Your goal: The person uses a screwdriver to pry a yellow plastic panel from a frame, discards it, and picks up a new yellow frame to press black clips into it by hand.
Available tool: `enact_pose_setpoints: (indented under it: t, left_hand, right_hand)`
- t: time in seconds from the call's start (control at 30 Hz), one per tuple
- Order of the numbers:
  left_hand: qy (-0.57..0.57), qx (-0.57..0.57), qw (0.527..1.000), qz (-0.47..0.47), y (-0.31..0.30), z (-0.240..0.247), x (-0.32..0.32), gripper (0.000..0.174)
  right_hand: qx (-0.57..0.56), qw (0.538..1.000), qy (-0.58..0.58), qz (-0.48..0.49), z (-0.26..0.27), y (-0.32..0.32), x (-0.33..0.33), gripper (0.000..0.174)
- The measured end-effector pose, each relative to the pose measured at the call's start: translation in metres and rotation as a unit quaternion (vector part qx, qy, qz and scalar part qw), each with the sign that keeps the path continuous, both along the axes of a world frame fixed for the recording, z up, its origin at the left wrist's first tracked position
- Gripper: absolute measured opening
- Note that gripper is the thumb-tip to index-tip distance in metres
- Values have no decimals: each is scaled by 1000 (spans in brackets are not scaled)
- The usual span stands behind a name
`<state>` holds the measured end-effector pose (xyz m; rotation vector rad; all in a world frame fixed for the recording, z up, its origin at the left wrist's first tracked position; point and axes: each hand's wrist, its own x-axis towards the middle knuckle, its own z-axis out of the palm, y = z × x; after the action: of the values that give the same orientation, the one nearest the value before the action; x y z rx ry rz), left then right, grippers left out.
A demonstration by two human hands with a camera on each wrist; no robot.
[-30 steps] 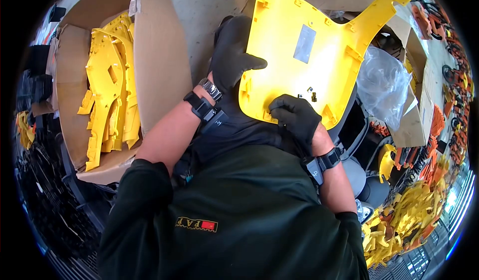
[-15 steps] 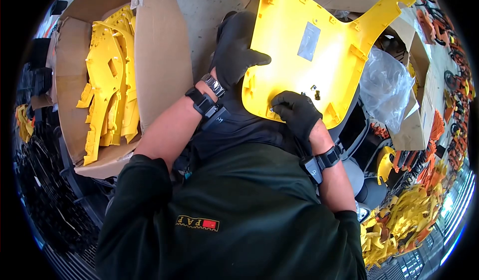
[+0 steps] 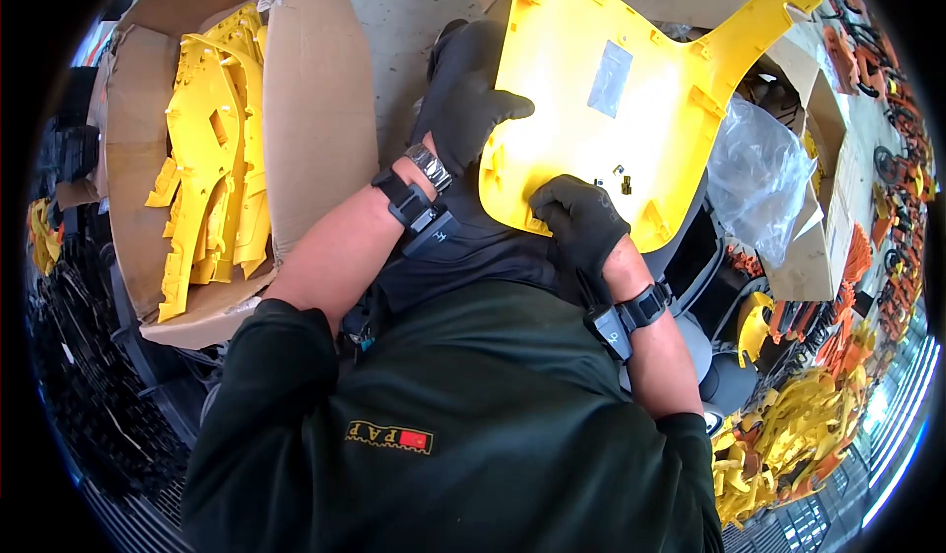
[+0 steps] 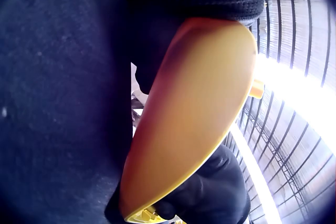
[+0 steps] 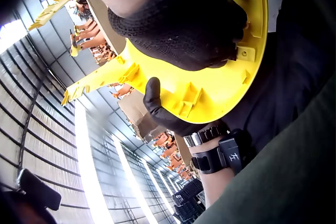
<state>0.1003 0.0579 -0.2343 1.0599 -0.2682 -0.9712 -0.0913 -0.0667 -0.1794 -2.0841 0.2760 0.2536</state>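
A large yellow panel (image 3: pixel 552 90) lies across the person's lap, its ribbed inner side up; its smooth outer side (image 4: pixel 199 92) fills the middle of the left wrist view. The gloved left hand (image 3: pixel 463 119) grips the panel's left edge, thumb (image 5: pixel 152 95) over the inner face. With curled fingers, the gloved right hand (image 3: pixel 583 222) pinches a small dark clip at the near edge, beside a tab with a hole (image 5: pixel 245 54); the fingertips mostly hide the clip. Several small dark clips (image 3: pixel 626 185) lie on the panel just beyond the right hand.
At the left, a cardboard box (image 3: pixel 320 109) holds yellow parts (image 3: pixel 212 129). Clear plastic wrap (image 3: pixel 759 173) and another open box (image 3: pixel 813 247) are at the right. Yellow scraps (image 3: pixel 788 435) are heaped at lower right, with orange parts farther up.
The panel and both hands shifted slightly right in the head view, then stayed nearly still. The right hand's fingertips have moved slightly away from the body, and its wrist slightly left. The left hand keeps its grip.
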Motion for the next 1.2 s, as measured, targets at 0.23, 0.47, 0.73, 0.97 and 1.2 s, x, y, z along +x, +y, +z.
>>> enact_pose_setpoints:
  t: [0.23, 0.47, 0.73, 0.97, 1.2]
  left_hand:
    - [-66, 33, 997, -17, 3, 1, 1, 26]
    - [-148, 21, 989, -7, 5, 13, -3, 24]
    - [-140, 48, 989, 6, 3, -8, 3, 21]
    - [-30, 81, 996, -28, 3, 13, 1, 22]
    - [-79, 55, 995, -31, 1, -2, 6, 25]
  right_hand:
    - [22, 999, 20, -35, 0, 4, -3, 12]
    - [30, 998, 44, -15, 3, -3, 2, 12]
    - [-8, 999, -19, 43, 0, -2, 4, 10]
    - [-6, 995, -10, 103, 1, -4, 5, 11]
    - [1, 995, 4, 95, 6, -9, 8, 11]
